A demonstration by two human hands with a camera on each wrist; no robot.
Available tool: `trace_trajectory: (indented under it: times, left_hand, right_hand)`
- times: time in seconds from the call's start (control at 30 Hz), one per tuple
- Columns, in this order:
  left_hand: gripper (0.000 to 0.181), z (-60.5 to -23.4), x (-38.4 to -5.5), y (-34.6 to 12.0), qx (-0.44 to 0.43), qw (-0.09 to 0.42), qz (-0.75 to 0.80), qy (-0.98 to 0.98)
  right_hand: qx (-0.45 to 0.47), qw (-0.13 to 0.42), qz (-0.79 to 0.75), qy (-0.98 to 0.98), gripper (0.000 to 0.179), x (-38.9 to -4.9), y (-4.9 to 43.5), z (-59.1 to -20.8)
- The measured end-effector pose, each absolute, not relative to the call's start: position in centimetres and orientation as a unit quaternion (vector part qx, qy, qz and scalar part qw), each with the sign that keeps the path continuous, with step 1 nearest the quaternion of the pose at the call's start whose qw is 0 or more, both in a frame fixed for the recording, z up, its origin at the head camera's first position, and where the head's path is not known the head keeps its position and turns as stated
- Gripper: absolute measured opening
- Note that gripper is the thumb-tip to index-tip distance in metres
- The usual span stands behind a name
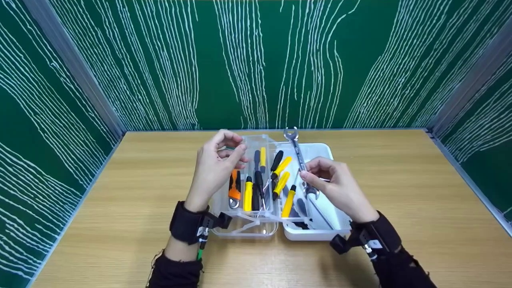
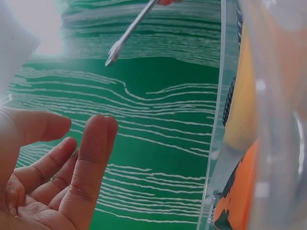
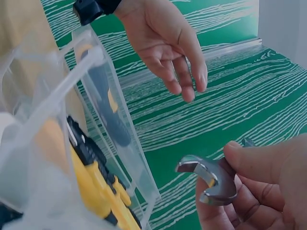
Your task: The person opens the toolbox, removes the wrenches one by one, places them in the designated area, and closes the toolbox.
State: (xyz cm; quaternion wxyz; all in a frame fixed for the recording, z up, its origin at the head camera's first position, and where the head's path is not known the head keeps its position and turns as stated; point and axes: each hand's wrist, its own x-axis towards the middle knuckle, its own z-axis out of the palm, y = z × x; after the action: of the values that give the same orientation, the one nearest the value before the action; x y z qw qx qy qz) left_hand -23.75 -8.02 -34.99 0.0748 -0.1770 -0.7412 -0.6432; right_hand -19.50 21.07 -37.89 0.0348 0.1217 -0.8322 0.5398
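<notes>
A silver double open-end wrench is pinched between the thumb and fingers of my right hand, held above the white toolbox base. One jaw end points up and away, the other down toward the box. In the right wrist view the near end of the wrench shows large beside the thumb. My left hand hovers over the clear plastic tray with its fingers loosely bent and nothing in them. Below it in the tray lies an orange and black utility knife.
Yellow-handled screwdrivers and black-handled ones lie across the trays. The opened toolbox stands mid-table on a wooden tabletop. Green walls with white lines close off the back and sides.
</notes>
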Motion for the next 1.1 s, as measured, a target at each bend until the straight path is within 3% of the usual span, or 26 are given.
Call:
trace_trajectory:
  times: [0.67, 1.1]
  left_hand:
    - [0.013, -34.6, -24.2, -8.2, -0.162, 0.066, -0.621, -0.764]
    - [0.026, -34.7, -23.9, -9.2, -0.15, 0.048, -0.611, -0.776]
  right_hand:
    - [0.055, 0.028, 0.518, -0.853, 0.02, -19.7, 25.2, -38.4]
    - [0.033, 0.041, 0.493, -0.868, 0.027, -19.6, 28.5, -39.8]
